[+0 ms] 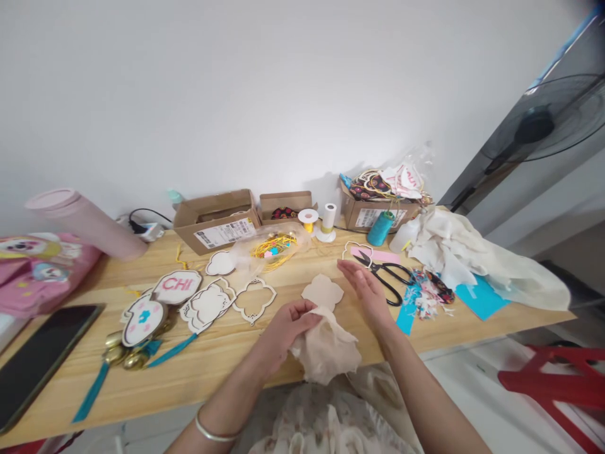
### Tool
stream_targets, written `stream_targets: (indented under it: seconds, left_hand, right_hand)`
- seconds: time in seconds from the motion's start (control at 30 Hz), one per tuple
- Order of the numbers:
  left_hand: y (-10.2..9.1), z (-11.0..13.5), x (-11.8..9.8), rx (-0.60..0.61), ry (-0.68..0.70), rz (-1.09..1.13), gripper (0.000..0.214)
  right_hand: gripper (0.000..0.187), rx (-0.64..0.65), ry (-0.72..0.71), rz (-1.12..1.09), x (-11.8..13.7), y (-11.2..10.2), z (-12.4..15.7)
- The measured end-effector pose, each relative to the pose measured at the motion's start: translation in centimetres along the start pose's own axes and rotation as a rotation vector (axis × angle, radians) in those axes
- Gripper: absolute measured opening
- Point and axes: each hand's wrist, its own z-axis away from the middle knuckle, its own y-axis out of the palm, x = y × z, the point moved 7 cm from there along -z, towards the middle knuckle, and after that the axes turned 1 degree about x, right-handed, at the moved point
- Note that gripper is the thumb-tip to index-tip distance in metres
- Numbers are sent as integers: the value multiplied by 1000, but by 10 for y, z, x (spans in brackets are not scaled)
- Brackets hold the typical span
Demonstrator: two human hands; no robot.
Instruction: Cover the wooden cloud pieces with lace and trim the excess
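View: head, looking down on a wooden desk [212, 359], both of the person's hands at its near edge.
Left hand [286, 331]: wrapped around the gathered top of a cloth [326, 353], a metal bangle [216, 432] on the wrist.
Left fingers [307, 314]: curled over and pinching the cloth in a loose bunch.
Right hand [366, 293]: open and palm down, holding nothing, just beside a scalloped blank [322, 293].
Right fingers [347, 268]: extended and pressed together, near black-handled scissors [382, 274].
Cloth: beige and crumpled, resting at the desk's near edge, touching the blank's lower edge.
Blank: pale and flat on the desk, between the hands, its upper face mostly bare.
Handling: as I judge it, a soft gather suits the cloth better than a tight squeeze, and the blank sits flat within reach of both hands.
Rest: to the left lie an open frame [255, 299], a "CHI" plaque [177, 287], brass bells [118, 353] and a phone [38, 366]. Behind stand cardboard boxes [215, 221] and a teal thread cone [380, 228], with white fabric [472, 258] to the right.
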Motion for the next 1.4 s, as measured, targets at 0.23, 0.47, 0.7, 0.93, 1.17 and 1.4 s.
stream_targets:
  seconds: [0.23,0.47,0.7,0.93,1.17,1.4]
  left_hand:
    - [0,-4,-6,-50,49,-31,24]
    - [9,2,-11,100,87,-93,31]
    - [1,12,-14,-164,171,-74,27]
    - [-7,13,-13,-271,209,-92,24]
    - [-3,10,-16,-217,244,-76,18]
    - [4,-1,-15,-183,213,-18,27]
  right_hand:
    - [33,20,220,231,-1,12,38]
    - [26,-199,251,-43,8,4,34]
    - [27,-262,254,69,13,10,31]
    - [37,-225,351,-34,9,15,36]
    - [24,-301,290,107,19,12,28]
    - [17,-176,226,147,20,25,21]
